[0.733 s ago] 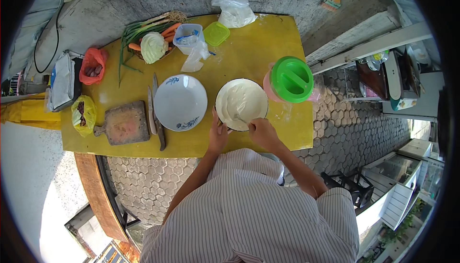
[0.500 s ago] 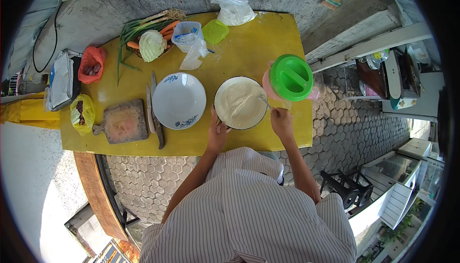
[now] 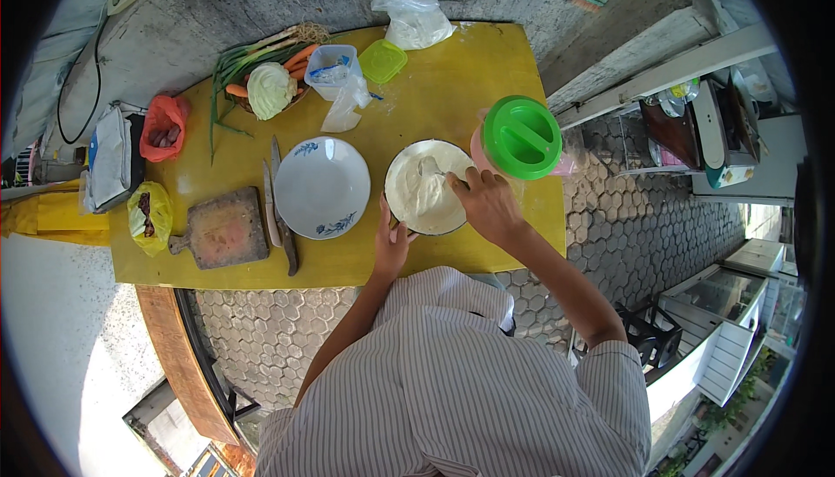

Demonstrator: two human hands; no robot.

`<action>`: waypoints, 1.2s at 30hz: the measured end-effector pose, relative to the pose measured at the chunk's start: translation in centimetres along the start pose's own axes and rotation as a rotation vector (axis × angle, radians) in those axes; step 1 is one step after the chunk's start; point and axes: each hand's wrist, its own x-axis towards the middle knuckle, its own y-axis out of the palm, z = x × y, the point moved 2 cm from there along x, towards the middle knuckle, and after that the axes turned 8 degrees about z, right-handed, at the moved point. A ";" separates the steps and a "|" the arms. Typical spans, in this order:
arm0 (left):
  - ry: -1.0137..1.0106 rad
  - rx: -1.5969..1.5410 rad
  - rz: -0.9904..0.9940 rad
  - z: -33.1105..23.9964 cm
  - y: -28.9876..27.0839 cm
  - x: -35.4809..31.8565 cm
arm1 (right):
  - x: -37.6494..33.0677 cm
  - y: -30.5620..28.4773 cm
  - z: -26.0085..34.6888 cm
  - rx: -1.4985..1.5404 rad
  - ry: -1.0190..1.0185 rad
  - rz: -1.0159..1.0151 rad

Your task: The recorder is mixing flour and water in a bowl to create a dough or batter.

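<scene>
A dark-rimmed bowl (image 3: 409, 216) of thick cream-coloured batter (image 3: 426, 203) stands near the front edge of the yellow table. My left hand (image 3: 391, 242) grips the bowl's near left side, fingers against its wall. Over the bowl's right side, my right hand (image 3: 490, 206) is closed around the handle of a metal spoon (image 3: 430, 166); the spoon's head rests in the batter toward the far side. To the left lies a white plate (image 3: 320, 188) with blue flowers. Right of the bowl is a pink pitcher with a green lid (image 3: 522, 138).
Two knives (image 3: 283, 216) lie between the plate and a worn cutting board (image 3: 228, 229). Further back are a cabbage (image 3: 270, 90), carrots, green onions, a plastic tub (image 3: 333, 73), a green lid (image 3: 383, 61) and a bag of white powder (image 3: 417, 20). Red (image 3: 163, 129) and yellow bags (image 3: 150, 216) sit left.
My right hand has moved left and inward over the bowl's rim, carrying the spoon toward the far middle of the batter. My left hand stays on the bowl.
</scene>
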 end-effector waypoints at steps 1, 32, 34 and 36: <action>0.003 0.000 0.001 0.0 0.0 0.2 | 0.4 0.2 -0.6 -0.048 -0.042 -0.020; -0.076 -0.049 -0.043 -3.3 2.1 0.4 | -1.6 7.0 -0.1 0.857 0.544 -0.276; -0.053 -0.055 -0.055 -3.3 1.5 0.1 | -1.9 6.8 0.4 0.837 0.648 -0.315; -0.057 -0.077 -0.027 -3.0 1.6 0.4 | -3.0 7.4 1.7 0.735 0.537 -0.124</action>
